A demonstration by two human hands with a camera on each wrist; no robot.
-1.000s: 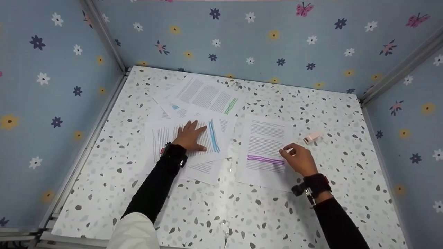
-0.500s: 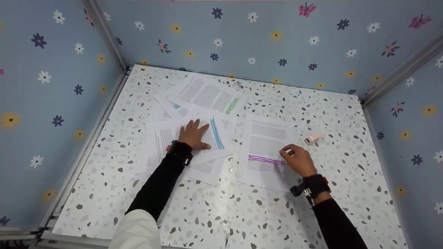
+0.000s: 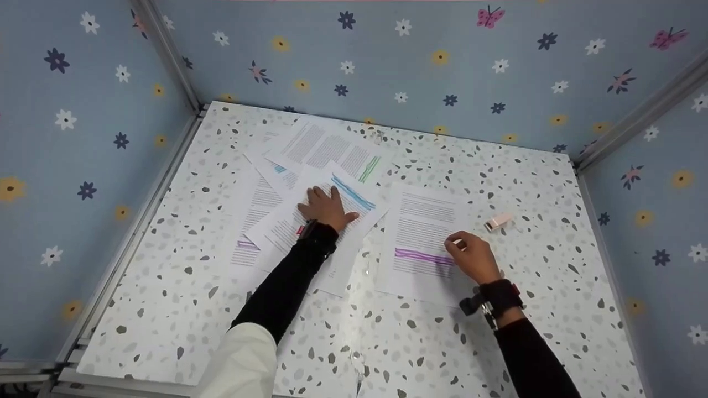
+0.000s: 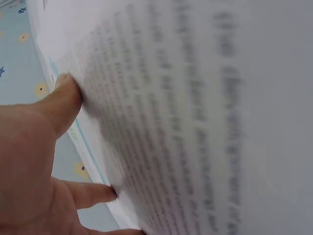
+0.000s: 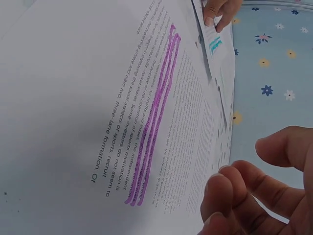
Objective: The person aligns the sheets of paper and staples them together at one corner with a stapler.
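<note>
My left hand (image 3: pixel 326 209) lies spread on a printed sheet of paper (image 3: pixel 287 229) with blue highlighter strokes along its upper right edge. In the left wrist view, fingertips (image 4: pixel 71 90) press on its text, with the page turned at a slant. Beneath it lie other loose sheets, one marked green (image 3: pixel 334 146) and one marked purple (image 3: pixel 246 254). My right hand (image 3: pixel 474 257) hovers over the right edge of a separate sheet with purple strokes (image 3: pixel 425 226). Its fingers are loosely curled, with a gap between thumb and fingertips in the right wrist view and nothing held.
A small pale pink block-shaped object (image 3: pixel 499 222) lies right of the purple-marked sheet. The speckled white table (image 3: pixel 420 348) has flower-patterned panels (image 3: pixel 387 61) on its back and sides. A seam runs down the table's middle.
My left hand has slid right and slightly away, turning the blue-marked sheet anticlockwise. The purple strokes of a sheet below now show at the left. My right hand has barely moved.
</note>
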